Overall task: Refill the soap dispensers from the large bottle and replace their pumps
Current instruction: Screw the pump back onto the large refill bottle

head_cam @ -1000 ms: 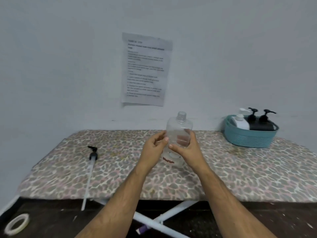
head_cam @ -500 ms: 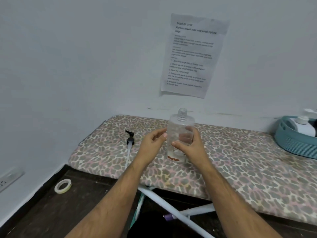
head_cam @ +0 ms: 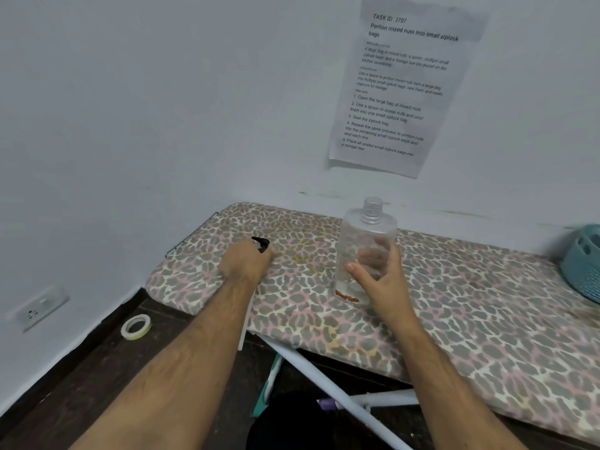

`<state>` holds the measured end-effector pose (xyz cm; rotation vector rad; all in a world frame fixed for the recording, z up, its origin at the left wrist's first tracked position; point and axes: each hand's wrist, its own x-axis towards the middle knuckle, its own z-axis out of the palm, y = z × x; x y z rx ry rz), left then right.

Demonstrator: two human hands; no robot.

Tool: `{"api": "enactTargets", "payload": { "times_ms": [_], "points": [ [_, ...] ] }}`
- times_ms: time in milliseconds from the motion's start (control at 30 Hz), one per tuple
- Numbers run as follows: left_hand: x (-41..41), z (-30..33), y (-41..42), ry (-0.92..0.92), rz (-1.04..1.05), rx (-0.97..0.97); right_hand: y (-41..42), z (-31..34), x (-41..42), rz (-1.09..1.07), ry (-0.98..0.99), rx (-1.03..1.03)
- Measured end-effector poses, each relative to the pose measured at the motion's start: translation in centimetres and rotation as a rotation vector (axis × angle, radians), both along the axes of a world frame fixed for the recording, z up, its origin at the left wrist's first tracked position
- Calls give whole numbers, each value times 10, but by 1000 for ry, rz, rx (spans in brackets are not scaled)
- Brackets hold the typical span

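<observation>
On the leopard-print desk, the right hand wraps its fingers around the upright, uncapped clear dispenser, likely steadying it. To its left, the left hand covers the black pump, probably to refit it; whether its fingers have closed cannot be told.

Open table surface lies between the left hand, positioned over the black pump, and the clear bottle gripped upright by the right hand. Right of the bottle, the surface is unobstructed up to the teal basket at the edge. The wall closes the far side.
</observation>
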<state>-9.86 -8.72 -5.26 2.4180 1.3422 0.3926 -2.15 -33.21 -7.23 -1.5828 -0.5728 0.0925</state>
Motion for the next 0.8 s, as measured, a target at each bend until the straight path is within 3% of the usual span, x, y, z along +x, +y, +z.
{"api": "enactTargets", "payload": {
  "times_ms": [167, 267, 433, 800],
  "points": [
    [7, 3, -4, -51, -42, -94, 1, -5, 0, 5, 15, 21],
    [13, 20, -18, -152, -112, -45, 1, -6, 0, 18, 30, 27],
    [27, 79, -44, -518, -300, -39, 0, -6, 1, 24, 29, 24],
    [42, 195, -90, -1172, -515, -278, -2, -3, 2, 44, 41, -3]
  ]
}}
